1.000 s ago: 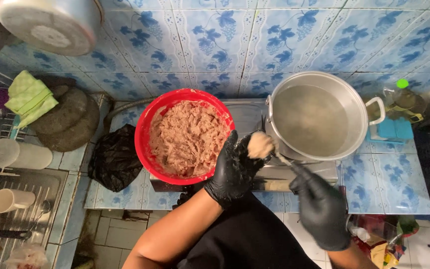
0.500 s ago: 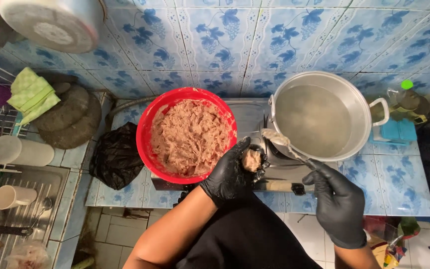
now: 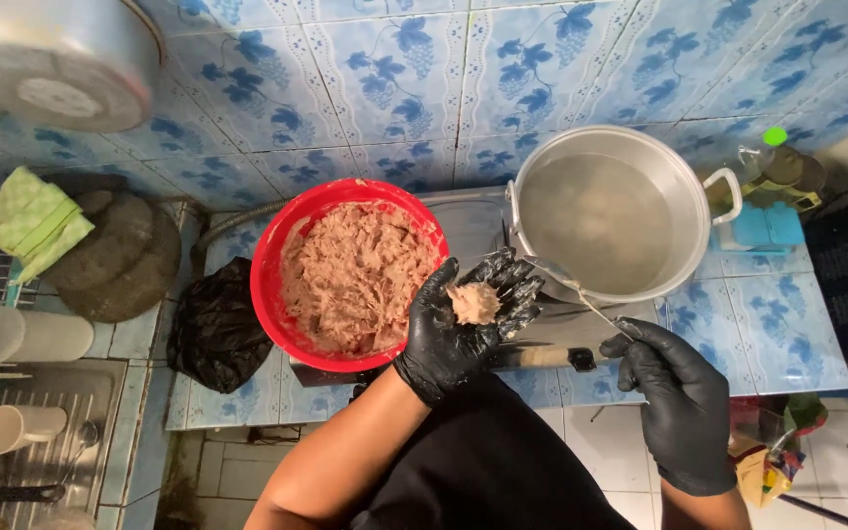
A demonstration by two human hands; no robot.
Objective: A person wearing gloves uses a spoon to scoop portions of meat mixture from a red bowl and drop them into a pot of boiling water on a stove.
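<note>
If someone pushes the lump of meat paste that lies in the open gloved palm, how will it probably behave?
The lump of meat paste is ragged, like the mass in the red bowl, so it probably deforms when pushed rather than rolling. It looks wet and probably sticks to the left hand. It seems light, resting on spread fingers.

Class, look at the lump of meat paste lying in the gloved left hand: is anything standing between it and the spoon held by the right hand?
Nothing visible. The lump of paste lies in the open left hand; the spoon in the right hand hangs just right of those fingertips, over the pot rim, with only open air between.
</note>
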